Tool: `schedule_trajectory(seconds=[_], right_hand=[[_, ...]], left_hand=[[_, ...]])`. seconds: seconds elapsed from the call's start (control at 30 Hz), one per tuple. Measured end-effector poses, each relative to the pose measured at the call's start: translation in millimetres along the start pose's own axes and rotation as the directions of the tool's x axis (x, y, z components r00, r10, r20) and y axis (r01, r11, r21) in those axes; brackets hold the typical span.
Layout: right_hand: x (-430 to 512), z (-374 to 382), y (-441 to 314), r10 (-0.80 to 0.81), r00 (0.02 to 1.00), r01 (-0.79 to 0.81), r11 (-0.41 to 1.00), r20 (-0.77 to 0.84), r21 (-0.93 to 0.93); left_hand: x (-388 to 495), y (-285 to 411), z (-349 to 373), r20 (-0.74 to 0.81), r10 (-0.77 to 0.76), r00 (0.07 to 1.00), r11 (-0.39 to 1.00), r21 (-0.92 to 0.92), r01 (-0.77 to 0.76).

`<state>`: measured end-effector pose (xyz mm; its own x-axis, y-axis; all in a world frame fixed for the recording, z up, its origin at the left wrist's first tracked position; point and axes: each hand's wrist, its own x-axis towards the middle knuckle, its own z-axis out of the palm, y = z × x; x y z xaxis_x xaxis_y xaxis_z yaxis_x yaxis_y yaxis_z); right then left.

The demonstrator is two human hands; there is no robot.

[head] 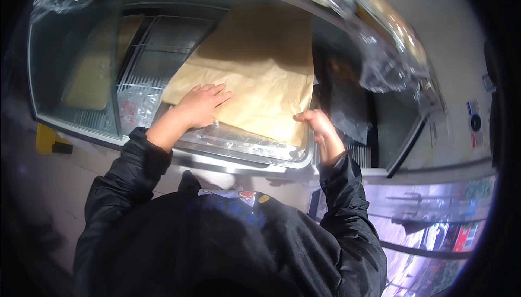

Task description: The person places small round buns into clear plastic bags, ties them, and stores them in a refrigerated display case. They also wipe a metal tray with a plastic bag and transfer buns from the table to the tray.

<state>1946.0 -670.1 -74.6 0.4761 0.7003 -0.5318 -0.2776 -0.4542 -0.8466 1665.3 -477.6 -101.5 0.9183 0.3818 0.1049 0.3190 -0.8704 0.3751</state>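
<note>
A large sheet of brown paper (252, 73) lies at a slant over a metal tray (244, 156) inside a glass-sided display case. My left hand (203, 105) rests on the sheet's left part, palm down with fingers apart. At the right edge of the paper is my right hand (321, 128), its thumb or a finger over the sheet and the rest by the tray's rim; whether it grips either cannot be told. Below the sheet's near edge, the tray shows a shiny, wrinkled clear layer.
Left of the tray, a clear plastic bag (138, 107) lies on a white wire rack (142, 61), beside a glass pane (77, 69). Dark plastic (350, 109) lies to the right. Clear plastic wrapping (382, 65) hangs over the case's far right edge.
</note>
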Motion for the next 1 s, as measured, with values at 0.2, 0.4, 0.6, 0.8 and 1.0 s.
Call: schedule_trajectory(seconds=[0.2,0.4,0.6,0.8,1.0], right_hand=[[-60.7,-70.6,38.5,-0.023,0.999,0.021,0.999,0.040,0.049],[-81.1,-113.2,89.7,0.041,0.999,-0.043,0.994,0.021,0.100],[-107.7,-119.5,104.6,0.019,1.000,-0.018,0.989,-0.007,0.145],[-160.1,-140.7,129.7,0.018,0.987,0.002,0.992,-0.159,0.125],[-199.2,-161.9,148.5,0.006,0.960,0.017,0.997,-0.280,0.080]], left_hand=[[-4.4,33.2,14.6,-0.153,-0.389,0.908,0.857,-0.421,0.296],[-25.5,15.5,-27.2,-0.548,-0.510,0.662,0.860,-0.302,0.413],[-50.0,-45.2,-69.8,-0.794,-0.455,0.403,0.815,-0.188,0.549],[-70.9,-110.0,-66.8,-0.776,-0.548,0.312,0.651,-0.162,0.741],[-76.7,-126.8,-99.6,-0.868,-0.490,0.079,0.591,-0.264,0.762]])
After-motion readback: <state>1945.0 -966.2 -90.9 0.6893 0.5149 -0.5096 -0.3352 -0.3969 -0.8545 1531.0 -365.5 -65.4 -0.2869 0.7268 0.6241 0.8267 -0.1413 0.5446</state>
